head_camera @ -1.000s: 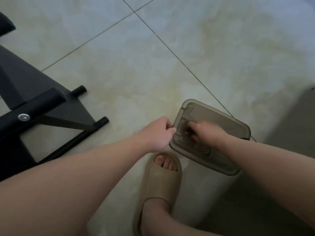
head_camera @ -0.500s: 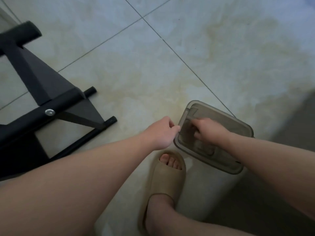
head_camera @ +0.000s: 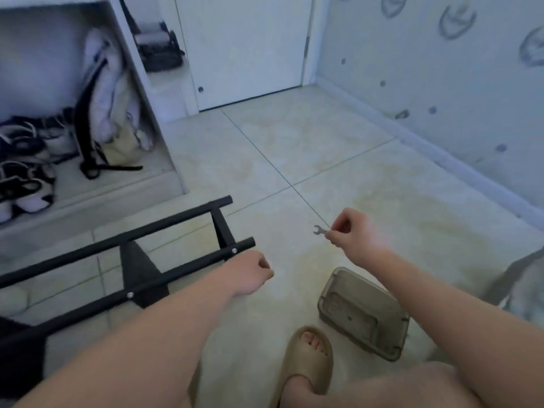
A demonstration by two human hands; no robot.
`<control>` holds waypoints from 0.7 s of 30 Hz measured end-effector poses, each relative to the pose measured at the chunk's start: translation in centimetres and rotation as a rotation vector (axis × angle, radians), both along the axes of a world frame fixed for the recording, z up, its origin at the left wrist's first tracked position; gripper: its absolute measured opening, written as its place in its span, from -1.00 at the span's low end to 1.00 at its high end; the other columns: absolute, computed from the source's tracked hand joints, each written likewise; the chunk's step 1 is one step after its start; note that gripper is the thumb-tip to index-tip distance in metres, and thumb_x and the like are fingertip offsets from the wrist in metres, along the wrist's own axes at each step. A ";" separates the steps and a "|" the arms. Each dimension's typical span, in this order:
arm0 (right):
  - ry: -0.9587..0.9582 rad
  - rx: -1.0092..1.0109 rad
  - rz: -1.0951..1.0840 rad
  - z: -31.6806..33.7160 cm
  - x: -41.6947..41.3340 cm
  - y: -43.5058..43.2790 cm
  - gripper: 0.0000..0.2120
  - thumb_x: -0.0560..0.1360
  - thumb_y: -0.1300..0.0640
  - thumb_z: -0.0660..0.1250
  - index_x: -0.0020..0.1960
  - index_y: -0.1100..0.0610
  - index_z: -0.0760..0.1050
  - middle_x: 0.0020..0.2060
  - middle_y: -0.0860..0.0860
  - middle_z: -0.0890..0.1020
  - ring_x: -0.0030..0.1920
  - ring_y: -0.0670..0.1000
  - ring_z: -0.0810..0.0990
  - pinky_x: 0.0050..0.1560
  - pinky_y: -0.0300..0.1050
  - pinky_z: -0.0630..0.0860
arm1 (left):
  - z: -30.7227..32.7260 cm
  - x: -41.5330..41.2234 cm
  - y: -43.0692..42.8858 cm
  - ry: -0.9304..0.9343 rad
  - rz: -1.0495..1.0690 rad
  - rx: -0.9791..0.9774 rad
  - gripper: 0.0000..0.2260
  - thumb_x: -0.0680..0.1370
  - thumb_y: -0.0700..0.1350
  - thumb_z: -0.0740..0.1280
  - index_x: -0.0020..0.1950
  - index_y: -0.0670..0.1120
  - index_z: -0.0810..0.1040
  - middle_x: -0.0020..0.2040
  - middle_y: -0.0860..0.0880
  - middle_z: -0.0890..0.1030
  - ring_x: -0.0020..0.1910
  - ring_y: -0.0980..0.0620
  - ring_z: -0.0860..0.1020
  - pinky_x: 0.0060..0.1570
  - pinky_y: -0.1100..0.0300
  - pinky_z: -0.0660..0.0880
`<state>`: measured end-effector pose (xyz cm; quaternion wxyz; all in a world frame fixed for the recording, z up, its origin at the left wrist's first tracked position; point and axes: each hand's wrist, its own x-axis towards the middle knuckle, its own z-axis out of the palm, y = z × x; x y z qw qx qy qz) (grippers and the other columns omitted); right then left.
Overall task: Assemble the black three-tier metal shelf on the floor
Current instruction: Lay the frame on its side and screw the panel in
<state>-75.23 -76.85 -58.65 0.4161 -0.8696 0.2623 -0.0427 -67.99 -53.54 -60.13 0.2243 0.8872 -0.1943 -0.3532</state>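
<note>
Currently I read the right hand (head_camera: 351, 238) raised over the floor (head_camera: 294, 148), thumb and fingertips pinching one end of a small wrench (head_camera: 319, 230), whose open end points left. The left hand (head_camera: 253, 273) hovers curled into a fist, nothing visible in it, just beside the near rail end of the shelf (head_camera: 141, 269). The shelf frame lies on the tiles at left. A grey box (head_camera: 362, 313) sits on the floor under the right forearm, next to a slipper (head_camera: 309, 360).
</note>
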 end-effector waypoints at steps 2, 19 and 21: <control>-0.106 0.080 0.000 2.3 -0.7 3.0 -0.83 0.57 0.28 0.37 0.09 0.04 0.54 -0.26 0.00 0.56 -0.24 0.07 0.59 -0.06 0.07 0.58 | 2.0 -1.1 2.4 -0.018 0.047 -0.052 -0.87 0.57 -0.05 0.32 -0.01 -0.08 0.61 -0.12 -0.01 0.70 -0.24 0.06 0.60 -0.15 0.18 0.50; -0.212 0.473 0.085 8.3 -3.1 19.1 -0.86 0.48 0.32 0.41 -0.22 0.14 0.56 -0.40 -0.10 0.61 -0.36 -0.06 0.50 -0.20 -0.15 0.46 | 8.7 -5.9 14.0 -0.075 0.288 -0.450 -0.92 0.58 0.01 0.38 0.00 0.21 0.55 -0.14 0.12 0.63 -0.23 0.18 0.59 -0.27 0.32 0.40; -0.202 0.510 0.089 8.5 -3.1 19.7 -0.87 0.47 0.34 0.39 -0.20 0.18 0.53 -0.42 -0.04 0.58 -0.38 0.00 0.47 -0.25 -0.16 0.48 | 8.8 -5.8 14.2 -0.060 0.284 -0.507 -0.91 0.56 -0.01 0.39 0.01 0.19 0.59 -0.21 0.17 0.63 -0.26 0.19 0.58 -0.25 0.32 0.43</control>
